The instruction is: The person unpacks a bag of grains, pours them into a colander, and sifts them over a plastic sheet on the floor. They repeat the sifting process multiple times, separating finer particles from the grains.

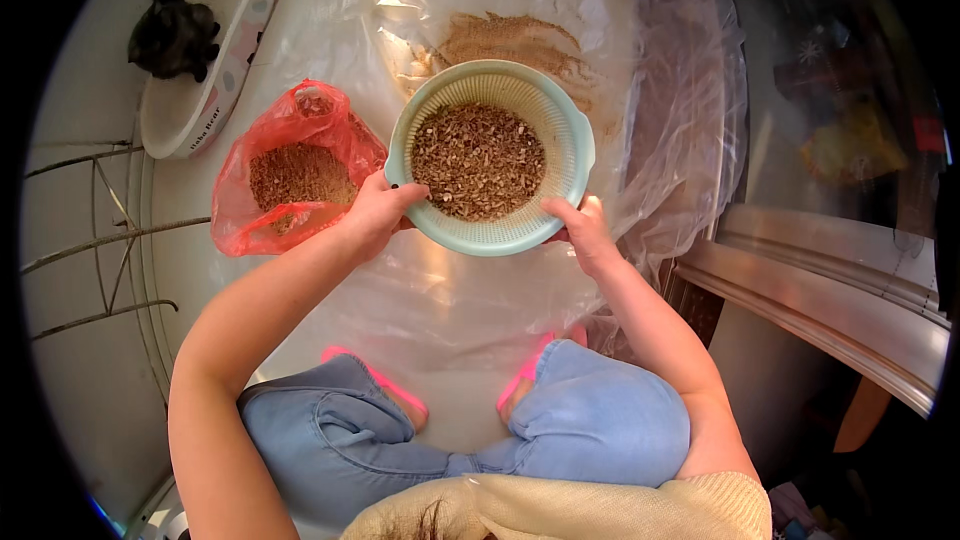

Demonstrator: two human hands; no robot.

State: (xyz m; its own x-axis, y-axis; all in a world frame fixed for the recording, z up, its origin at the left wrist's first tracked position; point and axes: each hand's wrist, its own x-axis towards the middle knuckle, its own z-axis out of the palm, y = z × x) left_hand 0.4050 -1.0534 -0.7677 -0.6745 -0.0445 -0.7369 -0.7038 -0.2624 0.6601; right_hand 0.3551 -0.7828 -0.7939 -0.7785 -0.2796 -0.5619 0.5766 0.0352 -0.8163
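Between my two hands I hold a pale green plastic strainer basket (491, 244) with slotted walls. Coarse brown chips (478, 159), like bark or dried plant bits, cover its bottom. My left hand (381, 208) grips the left rim, thumb over the edge. On the lower right rim my right hand (583, 226) has its thumb inside and its fingers underneath. Just left of the basket stands an opened red plastic bag (247, 157) holding finer brown material (300, 176). Fine brown powder (517, 45) is spread on the clear plastic sheet (442, 292) beyond the basket.
A dark cat (174, 34) sits at an oval white patterned scratcher or bed (225, 82) at upper left. Below it, a metal wire rack (97, 240) stands by the wall. A metal-framed sliding glass door (810, 270) edges the right side. Pink slippers (397, 394) are on my feet.
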